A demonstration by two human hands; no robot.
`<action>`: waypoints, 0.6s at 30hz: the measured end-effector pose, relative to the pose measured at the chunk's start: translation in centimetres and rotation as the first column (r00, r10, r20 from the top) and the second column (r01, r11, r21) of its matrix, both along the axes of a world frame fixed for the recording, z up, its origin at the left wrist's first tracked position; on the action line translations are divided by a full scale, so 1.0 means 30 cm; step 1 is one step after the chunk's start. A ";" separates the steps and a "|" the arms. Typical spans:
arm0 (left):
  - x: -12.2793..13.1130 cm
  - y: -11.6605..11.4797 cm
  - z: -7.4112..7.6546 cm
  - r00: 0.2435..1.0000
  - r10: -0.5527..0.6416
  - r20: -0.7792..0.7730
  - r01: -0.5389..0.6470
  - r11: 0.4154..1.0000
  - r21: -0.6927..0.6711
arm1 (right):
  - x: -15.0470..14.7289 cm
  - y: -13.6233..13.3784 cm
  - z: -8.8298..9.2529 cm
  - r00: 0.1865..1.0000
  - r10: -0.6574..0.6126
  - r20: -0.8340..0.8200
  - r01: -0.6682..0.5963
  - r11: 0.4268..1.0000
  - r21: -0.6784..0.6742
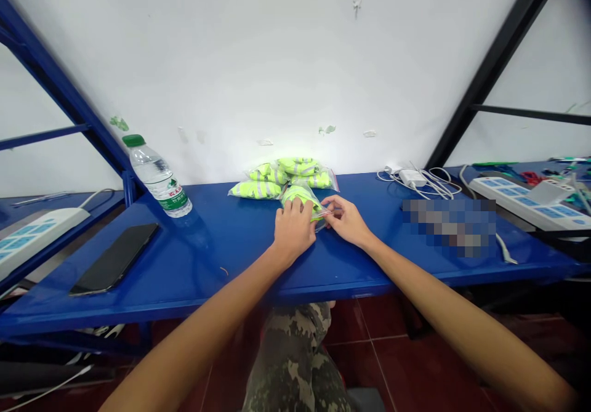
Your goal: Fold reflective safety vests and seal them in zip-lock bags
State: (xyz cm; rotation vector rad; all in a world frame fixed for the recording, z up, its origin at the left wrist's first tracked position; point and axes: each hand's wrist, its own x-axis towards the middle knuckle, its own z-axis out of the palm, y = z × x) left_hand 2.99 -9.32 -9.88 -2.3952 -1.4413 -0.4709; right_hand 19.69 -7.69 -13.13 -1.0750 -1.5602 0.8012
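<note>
Head view: looking down on a blue worktop (207, 264).
Left hand (293, 230): curled over the near part of a clear zip bag (302, 199), gripping it.
Right hand (347, 220): fingers pinching the bag's right corner.
Bag: holds a yellow-green reflective vest (300, 195); lies between the hands and slightly ahead, long axis slanting down toward the right hand, the nearer hand to that end.
Nearby: a pile of bagged vests (282, 177) just behind; a water bottle (159, 178) and a phone (114, 258) well left.

A person wears mottled camouflage trousers (290, 356) in olive, tan and dark brown. The left hand (293, 230), right hand (346, 220), left forearm (198, 329) and right forearm (452, 316) are bare.
</note>
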 end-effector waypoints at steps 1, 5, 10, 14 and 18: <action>0.003 0.003 -0.001 1.000 0.021 0.000 -0.021 1.000 -0.012 | 0.001 -0.003 0.001 1.000 -0.005 0.017 0.005 1.000 0.012; -0.003 0.025 -0.005 0.998 0.058 -0.002 -0.058 0.998 -0.033 | -0.002 -0.020 0.007 0.986 -0.004 0.164 -0.007 0.998 0.069; -0.034 0.062 -0.013 0.988 0.093 0.124 -0.082 0.993 -0.086 | -0.006 -0.035 0.014 0.952 -0.060 0.301 0.016 0.989 0.146; -0.050 0.086 -0.031 0.958 0.156 0.239 -0.123 0.981 -0.150 | 0.000 -0.041 0.017 0.872 -0.265 0.411 0.133 0.937 0.322; -0.057 0.102 -0.043 0.983 0.011 0.185 0.025 0.980 -0.195 | -0.003 -0.043 0.019 0.700 -0.393 0.596 0.097 0.879 0.467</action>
